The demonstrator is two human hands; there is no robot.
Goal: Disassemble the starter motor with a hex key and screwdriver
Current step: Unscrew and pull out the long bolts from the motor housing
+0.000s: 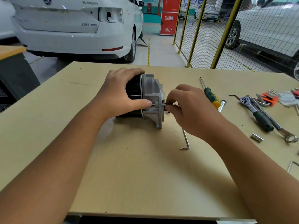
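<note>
The starter motor (150, 92), a black cylinder with a grey cast end housing, lies on its side on the tan table (129, 159). My left hand (116, 92) grips its black body, thumb against the housing. My right hand (189, 107) pinches a thin bolt (165, 104) that sticks out of the housing's right face. A hex key (185, 139) lies on the table just under my right wrist. A green and yellow screwdriver (210, 94) lies to the right of my right hand.
At the right lie a ratchet wrench (257, 113), a combination spanner (281, 131), a loose socket (257, 137), an orange hex key set (268, 97), a rag and another hex key (291, 166). White cars and a yellow mesh fence stand beyond the table.
</note>
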